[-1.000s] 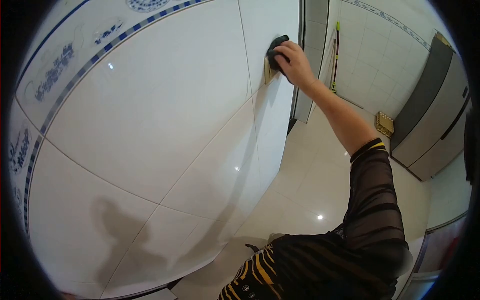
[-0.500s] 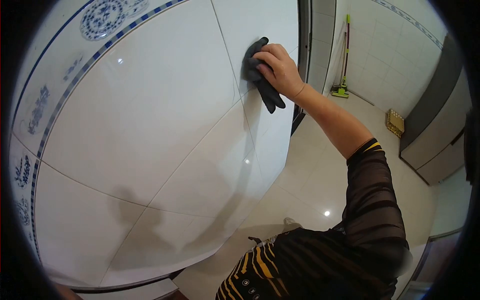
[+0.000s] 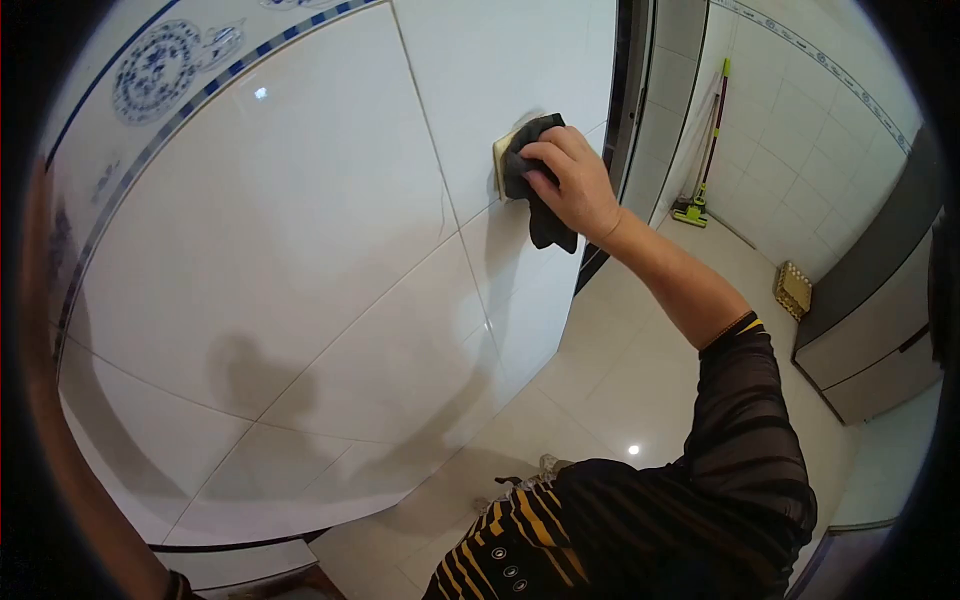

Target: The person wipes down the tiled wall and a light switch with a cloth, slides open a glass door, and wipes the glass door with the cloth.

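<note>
White glossy wall tiles (image 3: 310,220) with thin dark joints curve across most of the view, above a pale, shiny tiled floor (image 3: 630,400). High on this wall, near its right edge and just above and to the right of a corner where four tiles meet, is a bunched black cloth (image 3: 545,205). The right hand (image 3: 575,185) is clamped on it, fingers and thumb gathered round the upper folds, while a loose end hangs below the palm. Just left of the cloth and partly covered by it, a cream-yellow, straight-edged piece (image 3: 500,165) sits against the tile; its full shape is hidden.

The left forearm (image 3: 80,460) rises along the wall's left side, well apart from the right hand. Its far end fades into the dark rim, so I cannot tell what the left hand is doing.

Blue-and-white patterned tiles (image 3: 155,75) line the wall's upper left edge. Beyond its right edge stands a dark door frame (image 3: 630,110), then a green-headed mop with a dark red and green handle (image 3: 705,165), leaning at the far wall. A gold patterned box (image 3: 793,292) rests on the floor beside a tall grey cabinet (image 3: 870,310).
</note>
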Demonstrator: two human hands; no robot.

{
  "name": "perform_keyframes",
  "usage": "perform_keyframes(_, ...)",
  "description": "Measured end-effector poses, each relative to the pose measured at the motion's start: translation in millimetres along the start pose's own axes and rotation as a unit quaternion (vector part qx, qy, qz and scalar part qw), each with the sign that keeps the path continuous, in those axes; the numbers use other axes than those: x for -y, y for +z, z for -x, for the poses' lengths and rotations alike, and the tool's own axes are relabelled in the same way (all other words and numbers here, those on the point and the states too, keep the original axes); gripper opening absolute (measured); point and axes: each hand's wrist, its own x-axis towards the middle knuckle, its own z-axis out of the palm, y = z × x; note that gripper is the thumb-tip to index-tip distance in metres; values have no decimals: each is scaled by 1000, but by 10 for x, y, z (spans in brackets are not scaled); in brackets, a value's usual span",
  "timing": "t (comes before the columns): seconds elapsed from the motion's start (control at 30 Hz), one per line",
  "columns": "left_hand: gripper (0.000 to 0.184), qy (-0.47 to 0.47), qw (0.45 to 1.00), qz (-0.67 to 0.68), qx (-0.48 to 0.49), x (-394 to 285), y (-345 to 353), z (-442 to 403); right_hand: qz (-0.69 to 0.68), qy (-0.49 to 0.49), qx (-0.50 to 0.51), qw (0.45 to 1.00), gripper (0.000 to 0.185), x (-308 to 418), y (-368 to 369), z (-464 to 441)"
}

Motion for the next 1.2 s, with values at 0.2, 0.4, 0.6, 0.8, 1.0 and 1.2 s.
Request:
perform_keyframes(0.2, 43, -14, 999, 11, 47, -86, 322, -125, 45, 60, -22, 997, 19, -371, -124, 1)
perform_keyframes(0.4, 46, -37, 991, -16, 124, -150, 241, -121, -33, 46, -4, 998, 22, 28, 5, 34)
perform_keyframes(0.6, 45, -61, 991, 1, 118, -119, 243, -96, 10, 139, -42, 989, 17, -364, -125, -110)
perform_keyframes(0.8, 43, -61, 989, 2, 131, -41, 199, -187, -10, 23, -26, 999, 25, 128, -26, -292)
perform_keyframes(1.0, 41, -60, 991, 6, 122, -105, 152, -166, 50, 42, -14, 998, 19, -415, -267, -286)
perform_keyframes(1.2, 39, -41, 993, -9, 114, -139, 248, -131, -5, 57, -17, 998, 27, -262, -47, -120)
